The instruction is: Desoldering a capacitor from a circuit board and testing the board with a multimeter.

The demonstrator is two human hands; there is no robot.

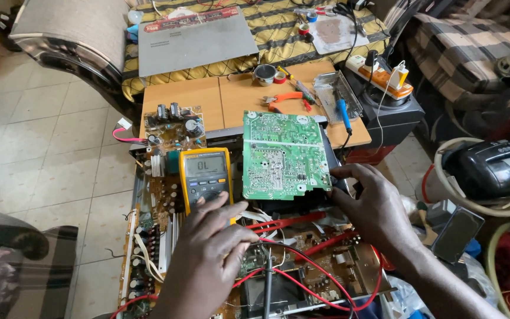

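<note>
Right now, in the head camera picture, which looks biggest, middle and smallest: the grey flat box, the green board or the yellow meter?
1. Grey flat box, though it lies farthest away.
2. Green board.
3. Yellow meter, partly covered by the left hand.

Under the fingertips of the left hand (208,248) sits a multimeter (206,175) in a matt yellow rubbery shell with a dark grey plastic face and a dull glassy screen. Beside the fingers of the right hand (373,207) stands a green circuit board (283,155), its lacquered surface faintly glossy and dotted with shiny solder points. Below both hands run smooth, glossy red wires (302,277) with plastic insulation. Beyond the fingers lies a wooden tabletop (208,94), pale and matt, and on it pliers (287,99) with smooth orange plastic grips. Farther off rests a matt grey metal cover (196,41) on yellow woven cloth (278,29).
</note>
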